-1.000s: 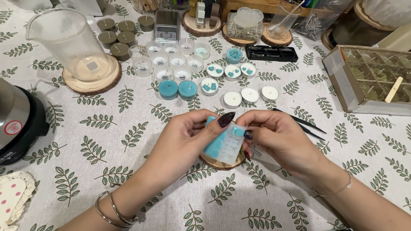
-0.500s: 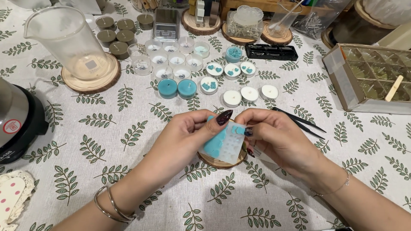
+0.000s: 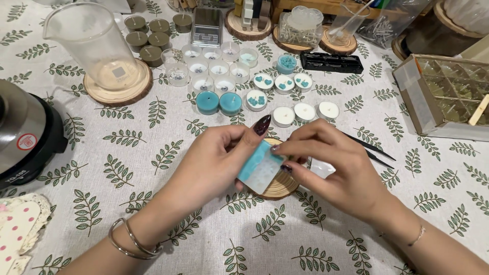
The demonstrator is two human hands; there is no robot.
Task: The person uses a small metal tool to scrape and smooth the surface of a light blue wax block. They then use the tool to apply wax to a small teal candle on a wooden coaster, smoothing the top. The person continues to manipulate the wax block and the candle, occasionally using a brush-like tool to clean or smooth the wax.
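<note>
Both my hands hold a small flat silicone mould [image 3: 261, 170], teal on one side and whitish on the other, tilted above a round wooden coaster [image 3: 279, 187]. My left hand [image 3: 216, 163] grips its left edge with thumb and forefinger on top. My right hand [image 3: 331, 165] pinches its upper right corner with the fingertips. Just beyond my hands stand several small tealight cups, two filled with teal wax [image 3: 219, 103] and others white with teal heart shapes [image 3: 283, 83].
A clear plastic measuring jug [image 3: 94, 43] stands on a wooden slice at the back left. A black and steel pot [image 3: 23, 132] sits at the left edge. Black tweezers [image 3: 374, 152] lie right of my hands. A compartmented box [image 3: 448, 94] is at the right.
My hands have stayed over the coaster with the mould; the fingers shifted only slightly on its upper edge.
</note>
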